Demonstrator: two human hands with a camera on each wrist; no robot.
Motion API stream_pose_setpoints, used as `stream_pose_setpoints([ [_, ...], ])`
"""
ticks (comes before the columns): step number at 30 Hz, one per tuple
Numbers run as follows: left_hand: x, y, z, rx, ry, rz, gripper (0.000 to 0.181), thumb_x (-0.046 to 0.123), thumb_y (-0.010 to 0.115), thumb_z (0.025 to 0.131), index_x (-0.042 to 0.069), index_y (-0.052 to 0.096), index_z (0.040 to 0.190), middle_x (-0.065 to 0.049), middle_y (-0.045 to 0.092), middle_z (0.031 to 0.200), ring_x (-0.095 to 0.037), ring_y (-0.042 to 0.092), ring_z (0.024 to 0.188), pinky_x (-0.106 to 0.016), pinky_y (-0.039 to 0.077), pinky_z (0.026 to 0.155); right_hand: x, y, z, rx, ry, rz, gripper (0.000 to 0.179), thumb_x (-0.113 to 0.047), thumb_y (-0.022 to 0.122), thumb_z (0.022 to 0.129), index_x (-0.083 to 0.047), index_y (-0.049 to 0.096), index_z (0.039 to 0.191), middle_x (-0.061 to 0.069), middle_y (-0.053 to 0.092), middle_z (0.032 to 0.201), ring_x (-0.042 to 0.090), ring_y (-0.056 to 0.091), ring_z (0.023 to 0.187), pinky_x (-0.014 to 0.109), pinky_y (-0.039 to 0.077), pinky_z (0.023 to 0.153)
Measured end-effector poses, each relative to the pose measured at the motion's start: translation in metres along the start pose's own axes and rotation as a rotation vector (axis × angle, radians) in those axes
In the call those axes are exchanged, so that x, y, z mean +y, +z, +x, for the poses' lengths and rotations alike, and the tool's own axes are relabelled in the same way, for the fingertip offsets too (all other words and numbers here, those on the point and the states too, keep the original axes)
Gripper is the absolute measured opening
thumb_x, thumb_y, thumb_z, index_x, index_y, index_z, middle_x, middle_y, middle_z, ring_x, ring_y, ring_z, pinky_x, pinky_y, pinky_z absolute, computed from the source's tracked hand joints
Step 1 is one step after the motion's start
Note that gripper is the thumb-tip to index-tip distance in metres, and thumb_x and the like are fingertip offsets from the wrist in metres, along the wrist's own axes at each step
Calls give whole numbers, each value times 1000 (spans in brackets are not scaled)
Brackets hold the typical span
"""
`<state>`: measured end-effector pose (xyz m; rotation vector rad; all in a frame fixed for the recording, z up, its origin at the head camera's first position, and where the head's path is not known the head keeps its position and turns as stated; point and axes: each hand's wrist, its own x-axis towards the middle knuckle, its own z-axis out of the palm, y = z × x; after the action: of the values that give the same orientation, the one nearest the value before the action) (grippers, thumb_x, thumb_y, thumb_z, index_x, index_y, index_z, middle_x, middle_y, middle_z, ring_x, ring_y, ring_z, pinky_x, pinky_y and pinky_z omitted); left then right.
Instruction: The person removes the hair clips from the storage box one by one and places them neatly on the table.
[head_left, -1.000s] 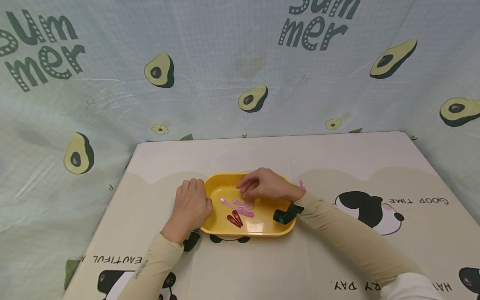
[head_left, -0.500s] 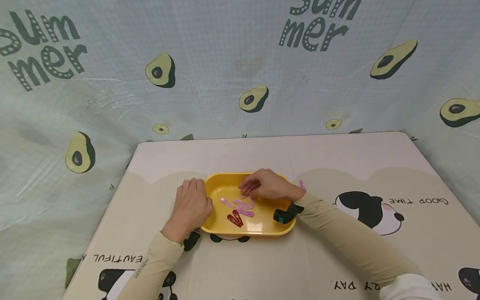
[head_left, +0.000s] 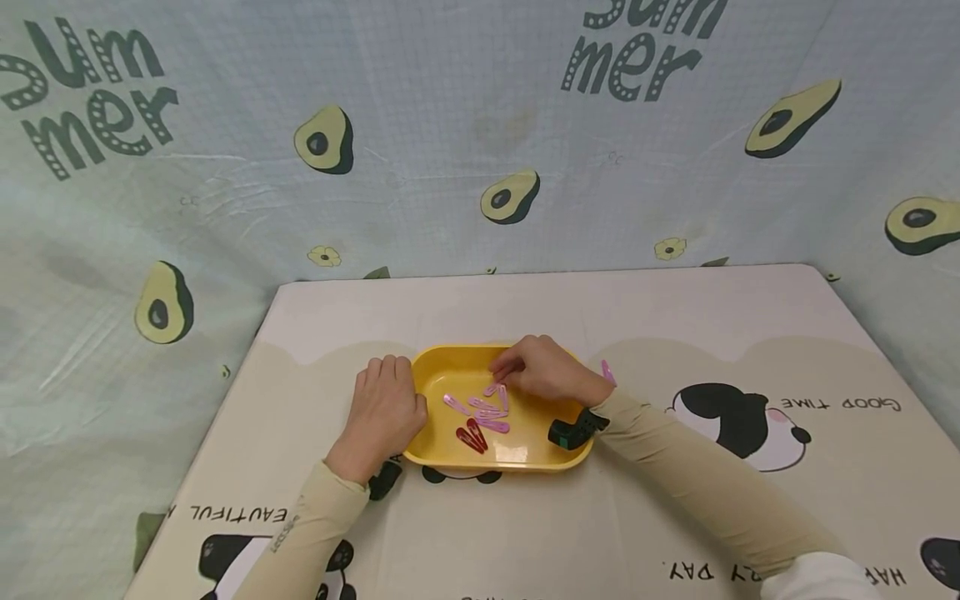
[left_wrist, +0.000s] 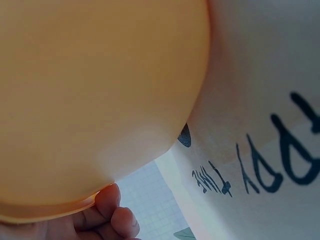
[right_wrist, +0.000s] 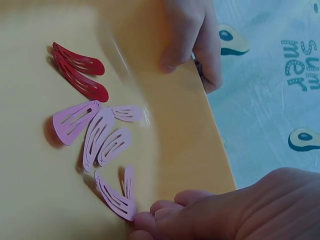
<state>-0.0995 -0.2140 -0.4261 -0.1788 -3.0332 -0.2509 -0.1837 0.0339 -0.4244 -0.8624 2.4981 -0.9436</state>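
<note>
A yellow tray (head_left: 540,454) lies on the table, its left rim gripped by my left hand (head_left: 384,408). From below, the left wrist view has the tray's underside (left_wrist: 100,100) and curled fingers at its edge. Inside the tray, my right hand (head_left: 551,371) reaches down with thumb and fingers bunched. Their tips pinch the wide end of a pink snap hair clip (right_wrist: 114,197); the contact is partly hidden. Another pink hair clip (right_wrist: 129,182) makes a V with it. Several pink hair clips (right_wrist: 99,137) and red hair clips (right_wrist: 82,82) lie nearby.
One more pink hair clip (head_left: 607,372) sits beyond the tray's right side, beside my right wrist. The table (head_left: 570,533) has a printed cloth with panda faces and lettering. Behind it hangs a curtain (head_left: 420,125) with avocado prints.
My right hand has shifted a little to the right inside the tray, and more of the pink hair clips at its fingertips shows. The left hand stays on the rim.
</note>
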Motion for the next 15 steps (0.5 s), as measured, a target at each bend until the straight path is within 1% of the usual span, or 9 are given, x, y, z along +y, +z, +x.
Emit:
stream_pose_setpoints([
  [5, 0, 0, 0, -1, 4, 2, 19, 14, 54, 93, -3, 52, 102, -13, 45, 86, -30, 38, 86, -39, 30, 79, 0, 0, -1, 18, 27, -53, 21, -14, 68, 96, -9, 80, 113, 4, 81, 107, 15, 67, 96, 25, 54, 83],
  [7, 1, 0, 0, -4, 3, 1, 19, 14, 54, 93, -3, 52, 102, -13, 45, 86, -30, 38, 86, -39, 30, 79, 0, 1, 0, 18, 35, -56, 21, -15, 68, 97, -10, 80, 113, 4, 80, 109, 15, 65, 94, 24, 52, 81],
  [9, 1, 0, 0, -5, 2, 1, 20, 14, 54, 93, -3, 51, 102, -12, 45, 86, -30, 38, 85, -39, 30, 79, 1, 1, 0, 13, 35, -50, 20, -14, 67, 97, -10, 80, 112, 3, 80, 108, 14, 66, 95, 25, 53, 82],
  [12, 1, 0, 1, -6, 1, 4, 19, 14, 54, 93, -3, 51, 102, -12, 44, 86, -30, 38, 85, -39, 30, 78, 1, 1, 1, -13, 35, -2, 20, -10, 67, 96, -8, 79, 111, 3, 81, 106, 14, 72, 97, 28, 57, 88],
  [15, 0, 0, 1, -7, -1, 1, 19, 14, 53, 93, -3, 51, 101, -12, 44, 85, -30, 37, 84, -38, 30, 78, 2, 1, 1, -52, 28, 49, 20, -6, 65, 96, -6, 77, 112, 5, 80, 106, 15, 76, 100, 31, 59, 94],
])
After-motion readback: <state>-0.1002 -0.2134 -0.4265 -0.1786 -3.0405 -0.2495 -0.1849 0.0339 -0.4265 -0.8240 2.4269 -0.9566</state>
